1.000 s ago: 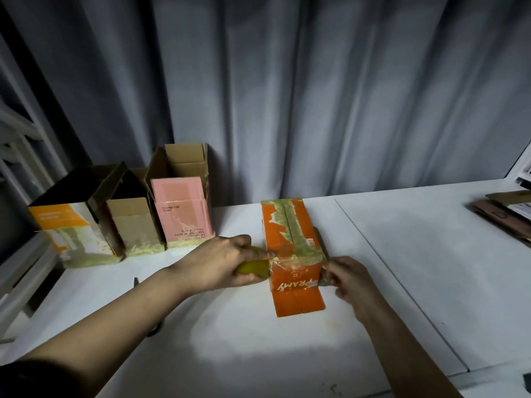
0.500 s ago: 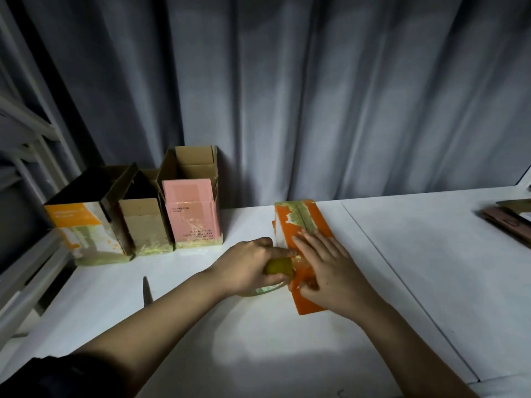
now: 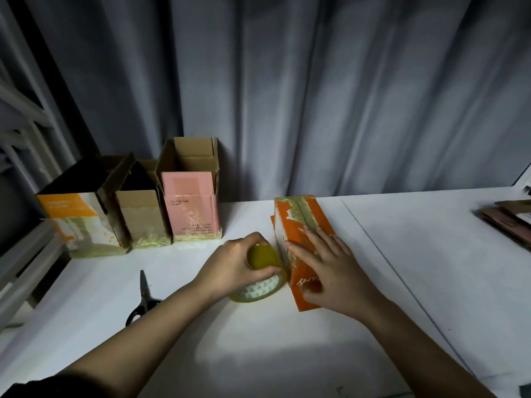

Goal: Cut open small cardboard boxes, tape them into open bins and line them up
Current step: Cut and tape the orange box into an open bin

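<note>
Head view shows your left hand (image 3: 235, 264) curled around a roll of tape (image 3: 263, 275), fingers and thumb gripping it where it sits on the table (image 3: 287, 354) just left of the orange box (image 3: 301, 225). The roll touches or nearly touches the box's left side; a yellowish strip of tape seems to run from it onto the box, though the dim light makes that hard to confirm. Your right hand (image 3: 330, 268) lies flat on top of the orange box, fingers spread and straight, pressing down on its near half. The box lies on its side, long axis running away from you, with a greenish taped seam along its far upper face.

To the left of your left forearm, a pair of scissors (image 3: 143, 297) rests on the table, blades pointing away from you. Beyond them, against the curtain (image 3: 316, 96), three open bins stand side by side, touching: an orange-and-white bin (image 3: 77, 222), a plain brown bin (image 3: 140, 214), and a pink bin (image 3: 191, 208), each with yellowish tape around its base. Well apart on the far right edge lies some flattened cardboard (image 3: 508, 219).
</note>
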